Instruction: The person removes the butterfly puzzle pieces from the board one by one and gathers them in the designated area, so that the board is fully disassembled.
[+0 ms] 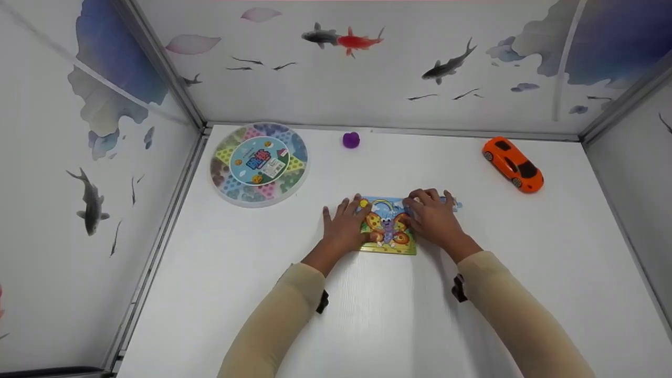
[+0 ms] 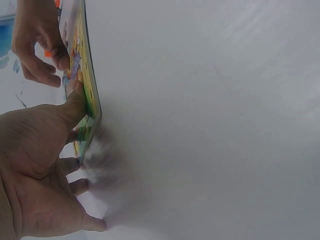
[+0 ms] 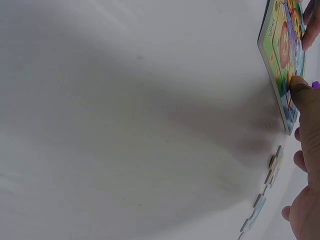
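Observation:
A jigsaw puzzle [image 1: 388, 245] with a butterfly and rainbow picture lies flat on the white table. My left hand [image 1: 341, 229] spreads over its left edge, thumb on the picture and outer fingertips down on the table, as the left wrist view shows. On the right part of the puzzle rests my right hand [image 1: 436, 220], its thumb [image 3: 300, 92] pressing the picture near the edge. Loose puzzle pieces [image 3: 256, 212] lie on the table beside the right hand, partly hidden under it in the head view.
A round, colourful game box [image 1: 231, 191] sits at the back left. Near the back wall is a small purple object [image 1: 351, 139]. An orange toy car [image 1: 513, 164] stands at the back right. Printed wall panels [image 1: 367, 94] border the table's back and sides.

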Demonstrator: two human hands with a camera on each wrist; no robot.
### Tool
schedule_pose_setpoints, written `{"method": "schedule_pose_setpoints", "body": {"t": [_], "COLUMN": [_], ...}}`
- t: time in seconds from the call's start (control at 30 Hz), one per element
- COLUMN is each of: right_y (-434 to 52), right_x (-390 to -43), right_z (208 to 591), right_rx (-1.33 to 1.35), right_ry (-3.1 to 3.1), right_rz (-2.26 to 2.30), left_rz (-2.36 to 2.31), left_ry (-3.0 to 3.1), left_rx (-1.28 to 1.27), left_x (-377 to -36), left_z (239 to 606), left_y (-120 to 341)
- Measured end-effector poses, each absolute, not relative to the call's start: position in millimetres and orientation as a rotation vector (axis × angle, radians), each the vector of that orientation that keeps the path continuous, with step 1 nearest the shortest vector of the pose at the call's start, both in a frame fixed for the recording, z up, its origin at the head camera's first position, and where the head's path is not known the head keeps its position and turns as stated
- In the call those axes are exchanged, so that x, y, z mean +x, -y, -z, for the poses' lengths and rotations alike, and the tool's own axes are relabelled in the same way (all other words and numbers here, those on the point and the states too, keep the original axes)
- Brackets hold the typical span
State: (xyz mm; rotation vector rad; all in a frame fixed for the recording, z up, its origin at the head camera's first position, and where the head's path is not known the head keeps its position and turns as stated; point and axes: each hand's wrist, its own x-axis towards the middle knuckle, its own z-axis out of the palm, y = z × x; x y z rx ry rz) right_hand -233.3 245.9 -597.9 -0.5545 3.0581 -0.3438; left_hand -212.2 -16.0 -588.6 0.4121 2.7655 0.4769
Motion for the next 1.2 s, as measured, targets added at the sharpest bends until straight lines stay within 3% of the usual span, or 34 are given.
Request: {"method": "schedule_pose_setpoints", "body": {"t": [1.2], "right_y": [-222], "right_x": [-236], "right_z": [589], "right_rx": [-0.539], "right_ry": [-2.965], "right_rz": [0.339], "left_rz": [-0.461], "left_ry": [-2.754], "left_rx": [0.408], "left_x": [-213], "left_z": [587], "left_y": [16]}}
